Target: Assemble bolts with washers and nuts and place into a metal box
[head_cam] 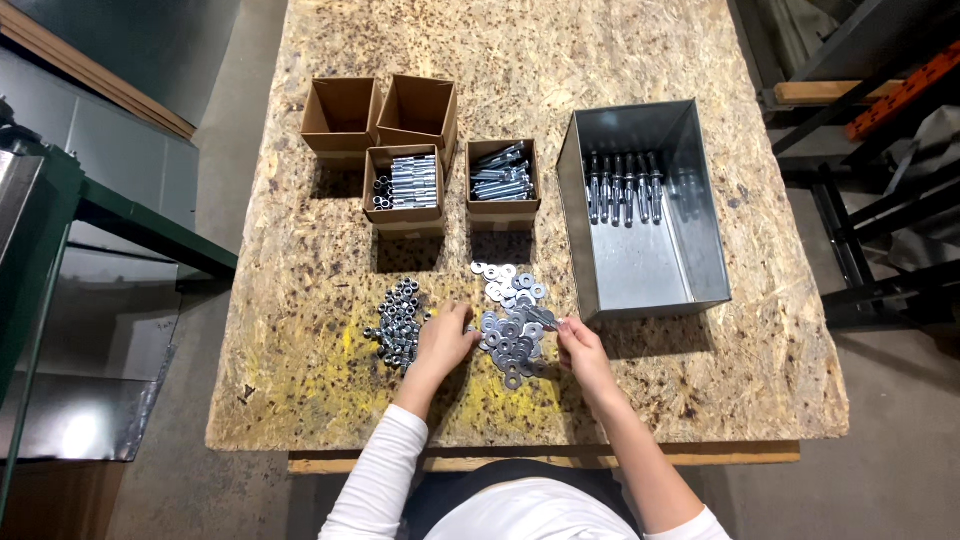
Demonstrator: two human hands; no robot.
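The table point(300, 350) is a slab of flaked chipboard, mottled tan with yellow smears near its front edge, and it carries everything here.

Largest on it is the open metal bin point(700, 200) at the right, with a row of about 6 assembled anchor bolts point(622, 187) lying near its far wall, long axes running away from the person.

To its left stand 4 cardboard boxes. The 2 far boxes point(340, 110) look empty. The near left box point(405, 183) holds bright sleeves and a few nuts; the near right box point(503, 172) holds bolts lying roughly crosswise.

In front of these lie 2 loose heaps: a pile of nuts point(396, 325) on the left and a pile of washers point(512, 315) to its right, stretching from in front of the right box down to the hands.

The left hand point(443, 342) rests between the 2 heaps, fingers curled and reaching rightward to the near left edge of the washers; whether they pinch anything cannot be told.

The right hand point(583, 350) sits just beside the near right edge of the same heap, fingers closed on a small metal piece point(545, 318) that points up and left over the washers toward the left hand. Both hands flank the washers, and neither is clearly nearer.
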